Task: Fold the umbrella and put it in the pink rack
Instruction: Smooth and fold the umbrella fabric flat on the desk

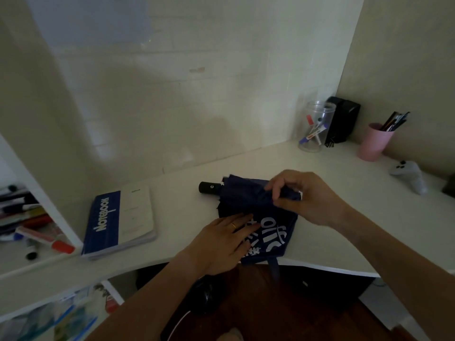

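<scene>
A dark blue collapsed umbrella with white lettering lies on the white desk, its black handle pointing left. Loose canopy fabric spreads toward the desk's front edge, with a strap hanging over it. My left hand lies flat on the fabric, fingers together, a ring on one finger. My right hand pinches the bunched fabric near the umbrella's right end. No pink rack is in view; a pink cup with pens stands at the back right.
A blue and white notebook lies left of the umbrella. A clear jar of markers and a black box stand in the back corner. A white controller lies at right. A tray of markers sits far left.
</scene>
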### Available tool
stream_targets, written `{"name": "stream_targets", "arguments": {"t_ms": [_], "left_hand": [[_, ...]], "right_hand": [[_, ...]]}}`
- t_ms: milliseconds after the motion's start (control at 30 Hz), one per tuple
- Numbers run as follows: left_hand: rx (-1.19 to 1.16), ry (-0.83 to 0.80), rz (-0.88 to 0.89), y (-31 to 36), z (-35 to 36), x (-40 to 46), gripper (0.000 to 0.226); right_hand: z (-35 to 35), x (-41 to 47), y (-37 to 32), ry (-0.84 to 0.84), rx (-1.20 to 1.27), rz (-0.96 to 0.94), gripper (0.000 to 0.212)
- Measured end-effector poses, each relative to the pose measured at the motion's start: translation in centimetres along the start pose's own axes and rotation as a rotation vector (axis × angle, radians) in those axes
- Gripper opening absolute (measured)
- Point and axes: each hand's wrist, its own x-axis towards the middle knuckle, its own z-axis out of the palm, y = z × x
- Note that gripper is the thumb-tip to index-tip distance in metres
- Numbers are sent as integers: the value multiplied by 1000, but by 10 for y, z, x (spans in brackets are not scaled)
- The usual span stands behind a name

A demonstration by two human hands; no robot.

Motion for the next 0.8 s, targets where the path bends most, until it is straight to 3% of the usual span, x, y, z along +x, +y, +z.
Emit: {"name": "stream_targets", "arguments": {"t_ms": [67, 133, 233, 300, 367, 467, 567, 667, 733, 800], "left_hand": [[1, 2, -4, 1, 0, 0, 53], [-1, 28, 2, 2, -1, 0, 51], [-3, 72, 8, 6, -4, -2, 48], [-18, 93, 10, 8, -4, -2, 47], [-49, 114, 11, 9, -4, -3, 47], [-95, 124, 0, 10, -4, -4, 47], [-158, 179, -88, 17, -6, -9, 47], [-431, 146, -346, 17, -14, -10, 44], [-798, 141, -541, 22, -30, -10, 22], [-1208, 194, -661, 25, -43, -4, 25]], "right_hand": [[-4, -7, 0, 56, -50, 7, 44], [-10, -7, 4, 107, -260, 49, 82], [-4, -11, 7, -8, -429, 148, 111], [8, -22, 11, -72, -554, 151, 100], [23, -34, 11, -57, -712, 75, 75], [41, -53, 18, 143, -770, -87, 37], [50, -71, 24, 274, -759, -218, 25], [59, -85, 22, 275, -796, -304, 32], [64, -90, 22, 249, -849, -361, 36], [69, -92, 25, 209, -881, -378, 37]]}}
